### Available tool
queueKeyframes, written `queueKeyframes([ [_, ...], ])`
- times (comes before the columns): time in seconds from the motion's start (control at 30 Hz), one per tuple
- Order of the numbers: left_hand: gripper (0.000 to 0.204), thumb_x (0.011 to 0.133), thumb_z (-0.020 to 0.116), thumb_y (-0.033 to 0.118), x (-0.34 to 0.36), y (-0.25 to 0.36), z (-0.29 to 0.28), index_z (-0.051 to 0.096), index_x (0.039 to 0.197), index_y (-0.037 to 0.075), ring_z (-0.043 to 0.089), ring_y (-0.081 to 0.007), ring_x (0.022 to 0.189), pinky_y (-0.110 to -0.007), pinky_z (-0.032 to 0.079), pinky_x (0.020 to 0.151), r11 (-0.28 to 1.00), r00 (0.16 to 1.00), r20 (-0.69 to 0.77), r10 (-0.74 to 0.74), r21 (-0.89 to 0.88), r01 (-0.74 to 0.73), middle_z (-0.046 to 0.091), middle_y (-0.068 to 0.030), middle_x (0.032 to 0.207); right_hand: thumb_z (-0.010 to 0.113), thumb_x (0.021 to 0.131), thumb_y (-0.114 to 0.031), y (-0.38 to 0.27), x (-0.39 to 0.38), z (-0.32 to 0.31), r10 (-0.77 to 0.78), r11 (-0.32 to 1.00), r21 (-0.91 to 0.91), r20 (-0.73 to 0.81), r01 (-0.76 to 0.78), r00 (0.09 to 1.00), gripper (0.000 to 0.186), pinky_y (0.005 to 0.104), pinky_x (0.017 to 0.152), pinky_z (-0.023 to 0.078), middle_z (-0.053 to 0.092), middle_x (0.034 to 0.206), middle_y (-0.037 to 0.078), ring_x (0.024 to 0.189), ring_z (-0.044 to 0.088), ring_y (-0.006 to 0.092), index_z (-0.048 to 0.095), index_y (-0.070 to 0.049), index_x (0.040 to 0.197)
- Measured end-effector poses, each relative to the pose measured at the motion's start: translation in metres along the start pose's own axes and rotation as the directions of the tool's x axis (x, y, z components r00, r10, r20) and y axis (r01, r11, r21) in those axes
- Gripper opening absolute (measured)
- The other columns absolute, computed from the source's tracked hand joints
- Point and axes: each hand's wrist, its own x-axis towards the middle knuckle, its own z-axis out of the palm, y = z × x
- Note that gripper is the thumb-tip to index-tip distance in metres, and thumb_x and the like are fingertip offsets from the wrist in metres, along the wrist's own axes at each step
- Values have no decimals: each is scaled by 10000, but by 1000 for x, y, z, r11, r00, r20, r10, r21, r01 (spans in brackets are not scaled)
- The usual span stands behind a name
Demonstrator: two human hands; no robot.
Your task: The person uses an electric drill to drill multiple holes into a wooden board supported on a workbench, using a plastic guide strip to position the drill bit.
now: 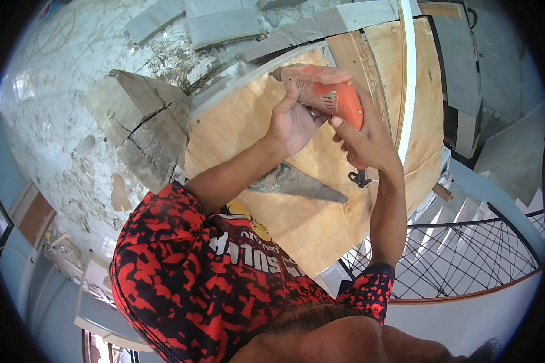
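Note:
A dusty orange-red power drill (321, 88) is held above a plywood sheet, its chuck pointing left. My right hand (369, 136) is wrapped round the drill's handle, with the thumb near the trigger. My left hand (293, 121) supports the drill body from the near side, thumb up against its front and fingers curled beneath. No bit can be made out in the chuck. A black cord end (360, 178) hangs below the handle. On the plywood (224, 130) under my forearms lies a handsaw (303, 184) with a worn blade; my left arm hides part of it.
A cracked concrete block (148, 124) stands left of the plywood on a rubble-strewn, stained floor (54, 115). Grey slabs (221, 24) lie at the far side. A white strip (407, 78) crosses the plywood's right part. Stairs with a black railing (460, 254) drop away at the right.

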Motion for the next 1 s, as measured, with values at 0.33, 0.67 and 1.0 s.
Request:
queueKeyframes([
  [0.33,720,914,475,626,14,-5,3,358,1409,116,448,-214,1217,-407,345,1054,999,999,5,34,-21,-34,471,-49,1330,644,873,-204,-5,12,-14,116,992,44,22,-116,993,644,270,497,468,608,837,73,568,543,111,340,-43,1418],
  [0.67,637,956,482,525,10,-12,9,370,1396,79,474,-241,1229,-433,380,1059,992,989,-79,-125,-16,124,494,-102,1310,633,839,-173,3,5,-19,94,993,78,-62,-89,994,653,267,492,469,604,885,79,565,561,111,375,-39,1423],
  [1.0,436,830,702,214,21,70,-117,575,1209,39,538,-335,1039,-452,445,878,-611,768,426,478,790,-58,598,-165,1093,629,862,-197,69,-101,4,271,911,397,-376,-110,886,669,250,500,487,602,913,86,586,551,110,339,-56,1448],
])
